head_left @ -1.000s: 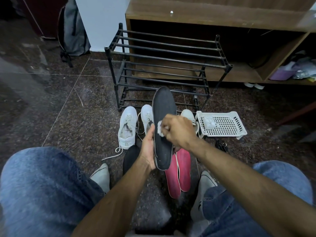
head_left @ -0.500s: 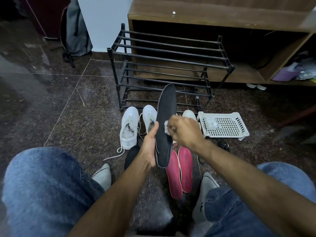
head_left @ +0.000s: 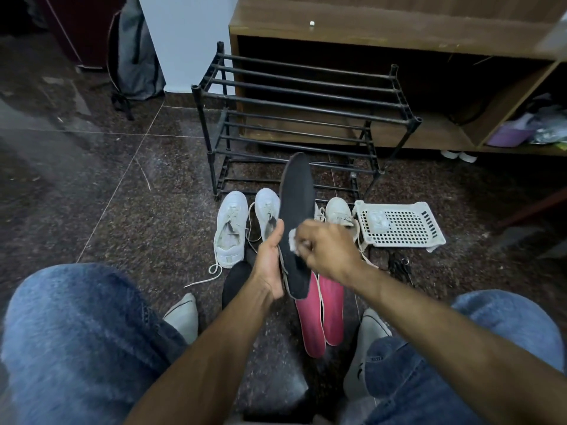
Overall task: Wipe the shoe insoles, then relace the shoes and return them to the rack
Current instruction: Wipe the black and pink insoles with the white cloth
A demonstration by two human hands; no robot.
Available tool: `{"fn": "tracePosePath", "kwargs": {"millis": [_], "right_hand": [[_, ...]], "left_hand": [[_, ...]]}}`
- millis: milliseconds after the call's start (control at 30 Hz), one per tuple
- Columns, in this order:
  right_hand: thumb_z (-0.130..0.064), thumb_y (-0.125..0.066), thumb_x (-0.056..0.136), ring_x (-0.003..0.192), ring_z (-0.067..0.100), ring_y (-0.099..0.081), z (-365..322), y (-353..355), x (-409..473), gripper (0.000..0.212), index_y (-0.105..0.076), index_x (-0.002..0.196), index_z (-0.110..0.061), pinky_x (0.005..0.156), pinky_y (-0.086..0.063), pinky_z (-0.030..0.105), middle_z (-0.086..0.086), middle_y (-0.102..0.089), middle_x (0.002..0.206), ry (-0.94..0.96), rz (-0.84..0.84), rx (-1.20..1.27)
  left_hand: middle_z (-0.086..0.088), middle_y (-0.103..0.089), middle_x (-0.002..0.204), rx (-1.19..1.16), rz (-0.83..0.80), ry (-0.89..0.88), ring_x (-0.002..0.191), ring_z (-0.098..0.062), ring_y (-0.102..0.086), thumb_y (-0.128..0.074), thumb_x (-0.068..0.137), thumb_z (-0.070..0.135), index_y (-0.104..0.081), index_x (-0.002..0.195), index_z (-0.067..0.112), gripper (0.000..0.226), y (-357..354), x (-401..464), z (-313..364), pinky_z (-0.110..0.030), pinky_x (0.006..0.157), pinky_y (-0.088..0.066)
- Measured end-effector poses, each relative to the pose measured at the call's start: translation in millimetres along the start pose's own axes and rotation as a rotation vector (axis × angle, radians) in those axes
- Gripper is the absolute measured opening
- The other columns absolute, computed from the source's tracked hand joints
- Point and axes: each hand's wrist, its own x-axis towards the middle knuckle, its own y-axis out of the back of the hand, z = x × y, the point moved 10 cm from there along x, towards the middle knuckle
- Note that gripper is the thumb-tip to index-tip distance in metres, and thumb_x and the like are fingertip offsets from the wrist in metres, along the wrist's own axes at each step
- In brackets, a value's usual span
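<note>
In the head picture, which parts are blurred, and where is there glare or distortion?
Head view: the right hand and its white wipe are motion-blurred; the black insole in the left hand is sharper; pale glare lies on the floor at left; the wide angle bends the shoe rack.

Left hand (head_left: 269, 265): raised in front of the seated body, palm turned toward the right, thumb upright along the edge of a long black foam insole (head_left: 296, 222), fingers wrapped behind it. Forearm bare, rising from lower centre.
Right hand (head_left: 326, 248): back facing the camera, fingers curled, pinching a small white wipe (head_left: 293, 242) against the insole's face. Forearm bare, entering from lower right.
Both knees in blue denim, spread apart.
</note>
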Motion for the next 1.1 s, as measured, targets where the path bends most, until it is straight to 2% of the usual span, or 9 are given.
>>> {"fn": "tracePosePath", "kwargs": {"millis": [133, 300, 400, 533, 667, 733, 900, 1033, 1100], "right_hand": [[-0.028, -0.052, 0.082, 0.058, 0.031, -0.061, -29, -18, -32, 0.017, -0.064, 0.078, -0.018, 0.049, -0.046, 0.035, -0.003, -0.063, 0.082, 0.212, -0.086, -0.071], [-0.025, -0.055, 0.088, 0.09, 0.03, -0.064, 37, 8, 24, 0.015, -0.068, 0.092, -0.024, 0.071, -0.048, 0.036, -0.006, -0.066, 0.102, -0.146, -0.032, -0.177], [-0.024, -0.059, 0.086, 0.089, 0.028, -0.065, 46, 11, 19, 0.014, -0.071, 0.09, -0.024, 0.074, -0.052, 0.037, -0.005, -0.069, 0.101, -0.237, 0.01, -0.08], [-0.024, -0.061, 0.087, 0.085, 0.022, -0.066, 18, -8, -8, 0.011, -0.072, 0.087, -0.023, 0.077, -0.051, 0.038, -0.009, -0.068, 0.096, -0.075, -0.029, 0.063], [-0.035, -0.044, 0.085, 0.067, 0.024, -0.063, -22, -34, -37, 0.025, -0.067, 0.083, -0.024, 0.057, -0.053, 0.038, -0.009, -0.064, 0.089, 0.156, -0.112, 0.076], [-0.034, -0.045, 0.087, 0.064, 0.029, -0.061, -21, -28, -29, 0.022, -0.062, 0.082, -0.021, 0.055, -0.051, 0.04, -0.005, -0.06, 0.091, 0.192, -0.098, -0.022], [-0.029, -0.055, 0.09, 0.091, 0.028, -0.062, 20, 3, 8, 0.013, -0.065, 0.095, -0.022, 0.071, -0.042, 0.032, -0.004, -0.062, 0.104, -0.095, -0.039, -0.084], [-0.024, -0.056, 0.087, 0.072, 0.028, -0.062, -35, -24, -36, 0.008, -0.063, 0.086, -0.02, 0.062, -0.051, 0.038, -0.003, -0.06, 0.091, 0.121, -0.15, 0.046], [-0.024, -0.057, 0.085, 0.064, 0.029, -0.061, -42, -26, -48, 0.007, -0.063, 0.084, -0.02, 0.053, -0.048, 0.035, -0.002, -0.059, 0.087, 0.185, -0.138, 0.015]], "left_hand": [[-0.018, -0.068, 0.112, -0.004, 0.037, 0.034, 0.098, -0.026, -0.067, -0.044, 0.093, 0.058, -0.068, 0.115, 0.0, 0.067, 11, 2, -4, -0.036, 0.089, -0.053], [-0.021, -0.07, 0.102, 0.052, 0.035, 0.039, 0.085, -0.033, -0.069, -0.052, 0.092, 0.045, -0.068, 0.113, 0.0, 0.053, 7, 0, -22, -0.041, 0.079, -0.057], [-0.02, -0.07, 0.106, 0.099, 0.037, -0.003, 0.088, -0.031, -0.068, -0.064, 0.078, 0.027, -0.071, 0.11, -0.002, 0.044, 12, -4, -14, -0.041, 0.095, -0.05], [-0.016, -0.072, 0.089, 0.058, 0.037, -0.099, 0.073, -0.027, -0.069, -0.062, 0.071, 0.018, -0.063, 0.11, -0.002, 0.043, 12, -1, 14, -0.032, 0.071, -0.058], [-0.022, -0.068, 0.115, 0.02, 0.025, -0.068, 0.096, -0.038, -0.069, -0.056, 0.088, 0.037, -0.064, 0.12, 0.001, 0.049, 7, 3, 18, -0.043, 0.084, -0.058], [-0.022, -0.069, 0.111, 0.024, 0.04, -0.072, 0.093, -0.036, -0.07, -0.054, 0.09, 0.038, -0.064, 0.12, 0.0, 0.049, 7, 2, 16, -0.041, 0.082, -0.059], [-0.015, -0.074, 0.09, 0.015, 0.005, -0.094, 0.077, -0.026, -0.072, -0.049, 0.089, 0.031, -0.072, 0.1, 0.002, 0.039, 1, 6, 11, -0.034, 0.07, -0.06], [-0.028, -0.065, 0.115, -0.04, 0.004, -0.073, 0.108, -0.037, -0.062, -0.047, 0.089, 0.043, -0.072, 0.107, -0.002, 0.055, 10, 5, 17, -0.048, 0.107, -0.041], [-0.028, -0.065, 0.116, -0.056, 0.021, -0.086, 0.111, -0.038, -0.059, -0.048, 0.088, 0.044, -0.073, 0.106, -0.002, 0.055, 17, 5, 17, -0.05, 0.11, -0.036]]}}
